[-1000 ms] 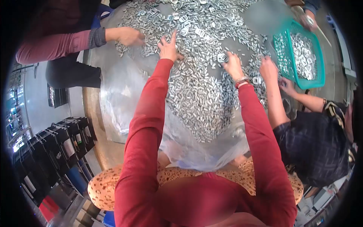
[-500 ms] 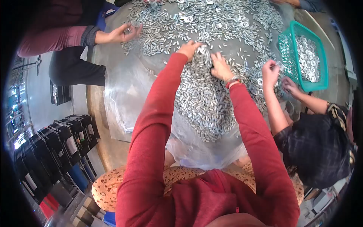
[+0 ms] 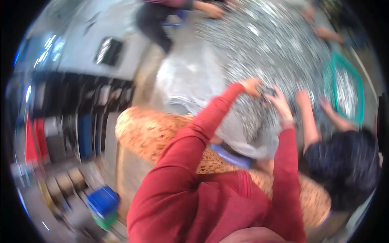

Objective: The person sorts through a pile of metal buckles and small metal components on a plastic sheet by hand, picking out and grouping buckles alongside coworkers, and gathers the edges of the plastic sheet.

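Note:
Many small silvery metal pieces [image 3: 248,117], blurred by motion, cover the work surface in front of me. My left hand [image 3: 252,86] is over the heap with its fingers curled in at a clump of grey metal pieces [image 3: 266,90]. Facing it from the other side, my right hand [image 3: 279,100] has thumb and fingers bent around the same clump. The two hands are close together with the clump between them. Blur hides the exact shape of the pieces and the fingertip contacts.
At the right stands a green basket [image 3: 360,99] of pale pieces, near a co-worker's hands [image 3: 302,98]. Another person's hand [image 3: 210,10] is at the far left of the heap. Clear plastic sheeting [image 3: 182,77] covers the near edge. A blue bin [image 3: 103,200] sits lower left.
The view has swung left, smearing the scene. My hands have drawn closer together and nearer to me, from spread over the heap to around a clump of pieces.

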`<state>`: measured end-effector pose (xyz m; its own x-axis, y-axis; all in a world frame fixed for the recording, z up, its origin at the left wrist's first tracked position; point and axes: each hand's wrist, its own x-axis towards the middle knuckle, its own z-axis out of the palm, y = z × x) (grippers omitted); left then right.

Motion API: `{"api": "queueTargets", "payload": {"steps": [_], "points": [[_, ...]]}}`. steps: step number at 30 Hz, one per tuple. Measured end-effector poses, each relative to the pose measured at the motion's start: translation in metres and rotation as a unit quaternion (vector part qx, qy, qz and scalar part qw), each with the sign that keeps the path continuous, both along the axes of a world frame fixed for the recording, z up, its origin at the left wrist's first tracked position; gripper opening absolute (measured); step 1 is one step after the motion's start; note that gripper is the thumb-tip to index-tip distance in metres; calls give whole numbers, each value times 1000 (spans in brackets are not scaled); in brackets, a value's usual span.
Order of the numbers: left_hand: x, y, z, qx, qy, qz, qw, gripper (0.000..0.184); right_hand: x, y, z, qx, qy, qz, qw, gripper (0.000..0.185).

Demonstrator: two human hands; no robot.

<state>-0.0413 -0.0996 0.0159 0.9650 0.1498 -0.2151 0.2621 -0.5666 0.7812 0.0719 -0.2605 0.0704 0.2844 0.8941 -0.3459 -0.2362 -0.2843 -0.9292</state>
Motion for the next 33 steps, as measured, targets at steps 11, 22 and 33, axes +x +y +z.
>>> {"api": "queueTargets", "payload": {"steps": [11, 22, 33], "points": [[-19, -18, 49, 65, 136, 59, 987, 30, 16, 30, -3, 10, -224, 105, 969, 30], [-23, -5, 54, -28, -14, 239, 971, 18, 7, 40, -3, 45, -103, 26, 993, 15], [-24, -22, 60, -203, -112, 235, 944, 30, -5, 20, 1, 21, 10, 11, 1000, 16]]}}
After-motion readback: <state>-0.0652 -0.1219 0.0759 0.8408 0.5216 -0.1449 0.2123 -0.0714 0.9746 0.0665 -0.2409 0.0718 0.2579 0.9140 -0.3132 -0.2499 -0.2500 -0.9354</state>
